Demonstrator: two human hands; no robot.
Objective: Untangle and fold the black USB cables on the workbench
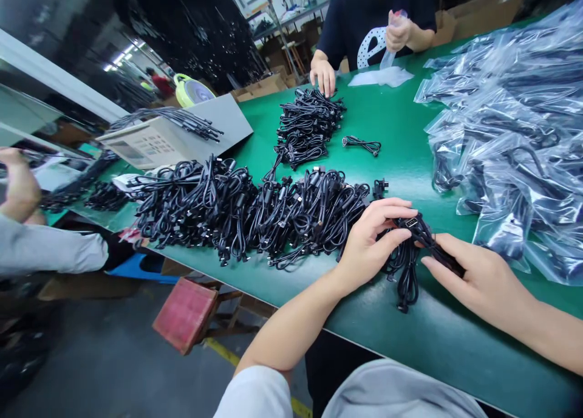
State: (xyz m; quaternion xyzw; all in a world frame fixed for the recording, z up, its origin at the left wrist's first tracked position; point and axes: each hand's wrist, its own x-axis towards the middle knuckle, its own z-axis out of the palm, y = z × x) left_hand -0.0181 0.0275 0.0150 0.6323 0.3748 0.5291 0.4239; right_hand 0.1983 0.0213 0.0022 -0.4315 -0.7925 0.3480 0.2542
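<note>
Both my hands meet at a bundled black cable point(426, 234) above the green table point(291, 290). The fingers of my left hand point(371, 245) close on its connector end. My right hand point(478, 278) wraps round the other end of the same bundle between thumb and fingers. Beneath them, more black cable bundles point(407, 284) lie on the table, partly hidden by my left hand. A long heap of coiled black cables point(300, 211) stretches from my left hand towards the far left.
Clear plastic bags of cables point(514, 138) pile up at the right. Across the table a person point(350, 23) holds a plastic bag and touches a second cable pile point(307, 126). One bundle point(362, 144) lies apart. A grey box point(182, 132), a red stool point(186, 315) and another person's arm are leftward.
</note>
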